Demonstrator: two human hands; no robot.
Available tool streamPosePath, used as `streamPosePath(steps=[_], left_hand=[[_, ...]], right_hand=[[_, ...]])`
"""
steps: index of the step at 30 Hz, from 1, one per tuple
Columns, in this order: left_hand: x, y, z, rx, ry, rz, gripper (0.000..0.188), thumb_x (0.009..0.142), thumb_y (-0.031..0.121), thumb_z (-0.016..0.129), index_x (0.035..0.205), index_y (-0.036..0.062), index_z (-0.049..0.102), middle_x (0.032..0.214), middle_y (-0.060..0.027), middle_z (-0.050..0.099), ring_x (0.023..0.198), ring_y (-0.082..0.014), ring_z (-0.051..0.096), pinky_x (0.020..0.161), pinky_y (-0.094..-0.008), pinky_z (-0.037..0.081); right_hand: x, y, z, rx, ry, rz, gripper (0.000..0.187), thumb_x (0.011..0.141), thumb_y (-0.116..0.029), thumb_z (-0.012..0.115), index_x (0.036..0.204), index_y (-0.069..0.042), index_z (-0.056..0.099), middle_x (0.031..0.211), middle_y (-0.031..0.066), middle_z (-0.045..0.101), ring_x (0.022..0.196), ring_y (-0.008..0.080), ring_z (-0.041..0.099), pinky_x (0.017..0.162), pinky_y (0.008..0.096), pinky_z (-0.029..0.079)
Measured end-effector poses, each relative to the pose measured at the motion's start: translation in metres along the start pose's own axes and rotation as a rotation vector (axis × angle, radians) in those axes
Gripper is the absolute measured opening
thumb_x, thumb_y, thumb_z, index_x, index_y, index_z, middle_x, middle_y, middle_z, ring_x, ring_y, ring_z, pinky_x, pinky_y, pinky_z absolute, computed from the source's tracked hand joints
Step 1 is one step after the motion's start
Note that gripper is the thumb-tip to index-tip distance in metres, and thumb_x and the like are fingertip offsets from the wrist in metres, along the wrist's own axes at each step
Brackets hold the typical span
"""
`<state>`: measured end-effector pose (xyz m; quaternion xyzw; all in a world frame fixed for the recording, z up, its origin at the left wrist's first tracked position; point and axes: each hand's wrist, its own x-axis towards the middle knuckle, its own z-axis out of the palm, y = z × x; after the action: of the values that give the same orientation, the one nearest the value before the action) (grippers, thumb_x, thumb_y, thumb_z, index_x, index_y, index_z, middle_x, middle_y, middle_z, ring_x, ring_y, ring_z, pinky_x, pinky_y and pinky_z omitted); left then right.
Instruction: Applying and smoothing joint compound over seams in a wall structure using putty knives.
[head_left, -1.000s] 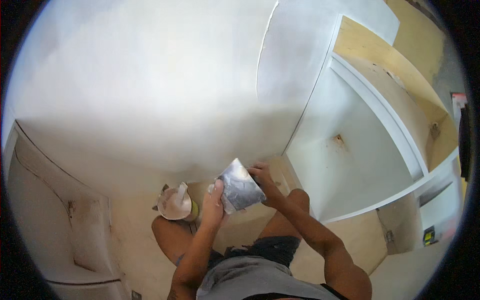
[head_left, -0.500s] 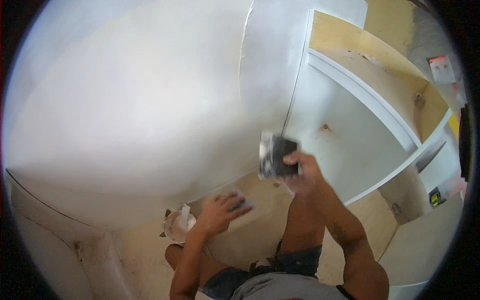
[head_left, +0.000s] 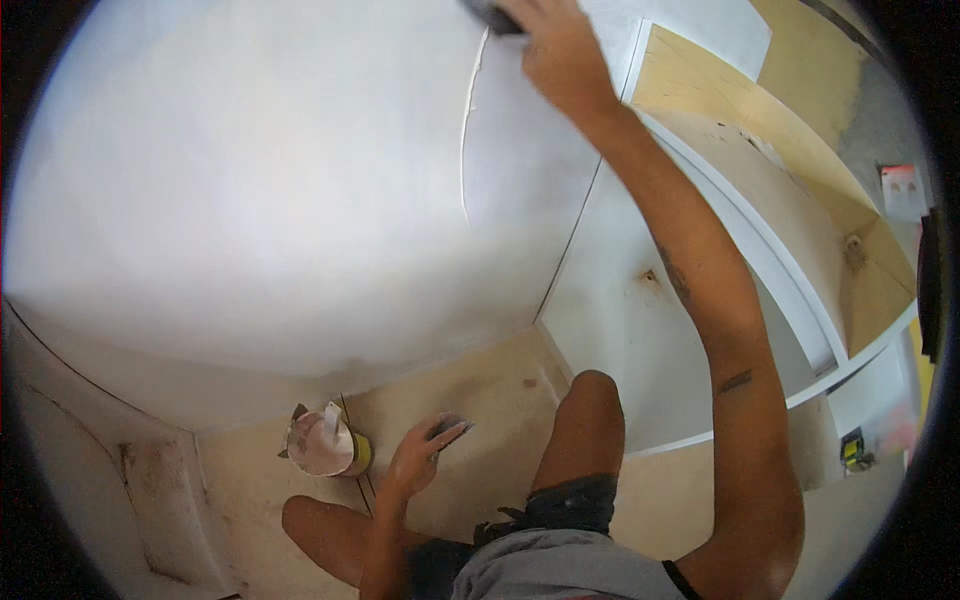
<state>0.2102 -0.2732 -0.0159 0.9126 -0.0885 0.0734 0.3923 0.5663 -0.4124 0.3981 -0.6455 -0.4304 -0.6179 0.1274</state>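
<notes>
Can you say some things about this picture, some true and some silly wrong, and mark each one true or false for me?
1. The right hand is higher in the picture than the left hand. True.
2. The left hand is empty. False: it holds a small flat tool.
3. A thin white ridge runs along the pale wall. True.
4. The bucket is to the right of both hands. False: the bucket is to their left.
5. The right hand holds a dark tool. True.
</notes>
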Motion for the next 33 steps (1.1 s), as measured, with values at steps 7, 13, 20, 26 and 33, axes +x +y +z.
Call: streamPosePath(steps=[7, 13, 20, 26, 33], left_hand=[[0.002, 0.003, 0.034, 0.040, -0.053, -0.128, 0.071, 0.077, -0.016, 0.049, 0.135, 0.0228, 0.062, 0.135, -0.0165, 0.058, 0.123, -0.0360, 0.056, 0.105, -0.0404, 0.047], [0.013, 0.001, 0.048, -0.014, -0.109, -0.178, 0.069, 0.076, -0.013, 0.052, 0.135, 0.0219, 0.063, 0.133, -0.0165, 0.058, 0.121, -0.0366, 0.057, 0.105, -0.0409, 0.047], [0.026, 0.001, 0.054, 0.030, -0.026, -0.176, 0.070, 0.075, -0.012, 0.053, 0.136, 0.0209, 0.061, 0.130, -0.0171, 0.060, 0.117, -0.0376, 0.058, 0.102, -0.0438, 0.047], [0.035, 0.000, 0.054, -0.002, -0.052, -0.259, 0.070, 0.078, -0.016, 0.050, 0.134, 0.0223, 0.063, 0.136, -0.0162, 0.057, 0.123, -0.0366, 0.057, 0.106, -0.0419, 0.047], [0.036, 0.024, 0.045, -0.092, 0.130, -0.359, 0.070, 0.078, -0.016, 0.048, 0.138, 0.0177, 0.059, 0.140, -0.0162, 0.054, 0.130, -0.0370, 0.052, 0.110, -0.0429, 0.043]], right_hand=[[0.003, 0.016, -0.024, -0.092, -0.027, 0.058, 0.043, 0.083, 0.002, 0.059, 0.123, -0.012, 0.065, 0.120, 0.0080, 0.063, 0.110, 0.0293, 0.058, 0.092, 0.0438, 0.047], [-0.025, 0.003, 0.017, -0.027, 0.068, -0.075, 0.046, 0.082, 0.002, 0.060, 0.126, -0.012, 0.064, 0.122, 0.0090, 0.061, 0.114, 0.0306, 0.056, 0.094, 0.0449, 0.047], [-0.118, -0.054, 0.031, 0.069, -0.217, -0.141, 0.046, 0.086, -0.009, 0.061, 0.132, -0.011, 0.060, 0.129, 0.0091, 0.057, 0.119, 0.0289, 0.052, 0.096, 0.0451, 0.047], [-0.201, -0.084, 0.038, 0.070, -0.398, -0.222, 0.042, 0.087, -0.018, 0.061, 0.129, -0.012, 0.060, 0.129, 0.0094, 0.059, 0.121, 0.0256, 0.053, 0.098, 0.0412, 0.047], [-0.298, -0.096, 0.058, 0.112, -0.494, -0.253, 0.042, 0.089, -0.019, 0.060, 0.130, -0.012, 0.057, 0.131, 0.0091, 0.056, 0.123, 0.0257, 0.050, 0.104, 0.0420, 0.046]])
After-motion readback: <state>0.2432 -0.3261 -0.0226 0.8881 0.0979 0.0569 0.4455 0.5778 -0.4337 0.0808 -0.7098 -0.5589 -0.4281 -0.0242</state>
